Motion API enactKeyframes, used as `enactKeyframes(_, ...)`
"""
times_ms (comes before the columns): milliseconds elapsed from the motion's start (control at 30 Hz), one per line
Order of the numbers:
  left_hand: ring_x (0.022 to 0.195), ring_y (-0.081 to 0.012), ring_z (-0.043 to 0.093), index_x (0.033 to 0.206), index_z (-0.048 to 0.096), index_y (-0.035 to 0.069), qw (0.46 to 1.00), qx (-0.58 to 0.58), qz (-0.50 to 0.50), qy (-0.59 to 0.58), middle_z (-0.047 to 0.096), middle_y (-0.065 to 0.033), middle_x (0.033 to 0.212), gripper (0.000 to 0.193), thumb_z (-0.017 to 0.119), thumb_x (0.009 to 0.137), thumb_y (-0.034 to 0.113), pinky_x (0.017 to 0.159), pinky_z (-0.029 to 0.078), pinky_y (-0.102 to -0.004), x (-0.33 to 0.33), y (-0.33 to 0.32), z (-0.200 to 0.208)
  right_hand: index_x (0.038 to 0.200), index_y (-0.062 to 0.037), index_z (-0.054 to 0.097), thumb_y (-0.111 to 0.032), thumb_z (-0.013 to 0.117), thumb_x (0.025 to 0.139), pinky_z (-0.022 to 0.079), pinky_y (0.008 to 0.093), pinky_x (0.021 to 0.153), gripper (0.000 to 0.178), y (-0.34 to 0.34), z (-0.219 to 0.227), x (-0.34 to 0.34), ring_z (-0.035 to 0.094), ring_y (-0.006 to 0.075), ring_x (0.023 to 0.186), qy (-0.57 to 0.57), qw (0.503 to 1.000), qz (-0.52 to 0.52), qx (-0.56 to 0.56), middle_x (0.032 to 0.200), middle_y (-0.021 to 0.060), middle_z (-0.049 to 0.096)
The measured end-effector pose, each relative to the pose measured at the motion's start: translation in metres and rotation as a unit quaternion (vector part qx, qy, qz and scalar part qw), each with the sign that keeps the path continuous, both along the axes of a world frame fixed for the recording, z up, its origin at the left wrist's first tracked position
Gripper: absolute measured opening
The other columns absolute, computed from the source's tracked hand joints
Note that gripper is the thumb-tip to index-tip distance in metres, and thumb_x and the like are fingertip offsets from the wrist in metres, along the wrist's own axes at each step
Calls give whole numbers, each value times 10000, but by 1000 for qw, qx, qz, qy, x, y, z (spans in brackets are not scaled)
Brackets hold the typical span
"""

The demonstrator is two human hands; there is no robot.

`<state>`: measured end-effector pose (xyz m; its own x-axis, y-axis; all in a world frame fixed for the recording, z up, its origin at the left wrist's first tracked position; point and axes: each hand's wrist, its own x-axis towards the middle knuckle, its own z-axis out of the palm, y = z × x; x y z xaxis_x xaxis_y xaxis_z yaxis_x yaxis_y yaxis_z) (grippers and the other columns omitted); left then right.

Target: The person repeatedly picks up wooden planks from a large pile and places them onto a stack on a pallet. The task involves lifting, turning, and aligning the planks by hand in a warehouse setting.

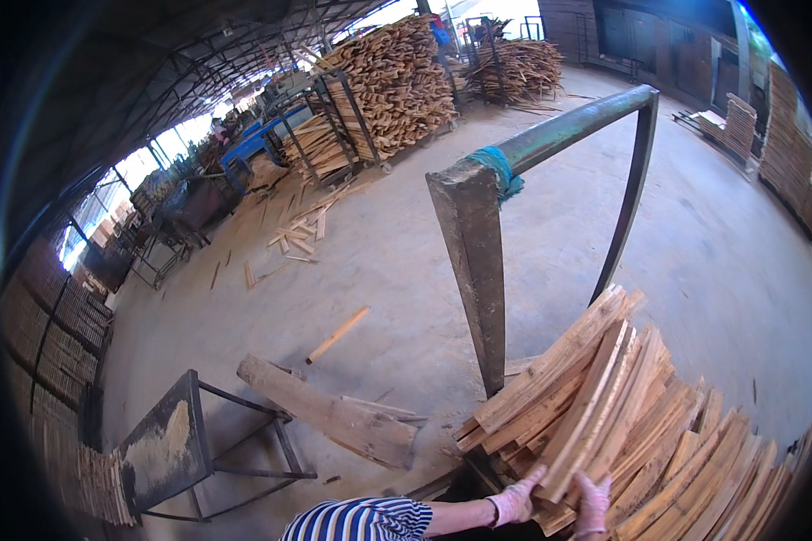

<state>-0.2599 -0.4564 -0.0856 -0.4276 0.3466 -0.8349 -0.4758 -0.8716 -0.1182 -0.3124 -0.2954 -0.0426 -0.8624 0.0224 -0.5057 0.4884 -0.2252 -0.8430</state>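
Note:
A heap of thin pale wooden slats (645, 424) lies on a cart at the lower right, fanned out and leaning on a steel frame (478, 261). My left hand (516, 499), in a pink glove below a blue-and-white striped sleeve (361, 521), grips the near ends of several slats. My right hand (592, 505), also gloved, presses on the slat ends just beside it. Both hands hold the same bundle at the bottom edge of the heap.
A thick plank (329, 413) and a short stick (337, 334) lie on the concrete floor. A small metal table (167, 446) stands at lower left. Tall slat stacks on racks (383, 86) sit far back; more stacks line the left wall and the right side.

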Motion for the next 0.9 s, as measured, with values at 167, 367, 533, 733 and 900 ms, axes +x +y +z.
enactKeyframes(167,1095,-251,654,1230,657,82,953,181,-176,167,691,-72,1201,450,718,932,414,942,562,-384,-19,27,14,1389,-4,454,-147,737,848,549,404,934,628,74,32,-10,658,272,1063,-6,994,31,-104,1205,137,642)
enactKeyframes(367,1237,-255,553,1507,396,66,827,-141,-336,428,598,-149,1353,840,811,850,384,1050,448,-362,-112,1,17,1392,-9,460,-173,747,852,573,431,901,634,68,29,-10,664,287,1052,-34,986,36,-159,1204,145,644)
enactKeyframes(533,1344,-347,487,1555,247,-34,779,-493,-278,270,512,-258,1446,1097,781,798,554,1120,365,-379,-137,15,42,1317,-55,544,-349,760,874,593,396,794,574,16,55,7,686,256,944,-52,978,10,-200,1123,87,684)
enactKeyframes(733,1332,-263,503,1428,530,20,806,-215,-430,346,556,-194,1434,895,647,857,699,1079,413,-383,-53,-57,113,1356,-4,539,-362,645,994,586,384,800,520,-13,128,107,661,212,992,-169,928,41,-330,1119,103,686)
enactKeyframes(900,1093,-278,647,1315,624,-11,763,-357,-376,385,687,-184,1207,825,817,751,560,957,510,-404,-66,-31,37,1155,28,671,-188,688,937,506,303,857,307,-40,98,103,636,182,915,-69,990,55,-106,1025,80,712)
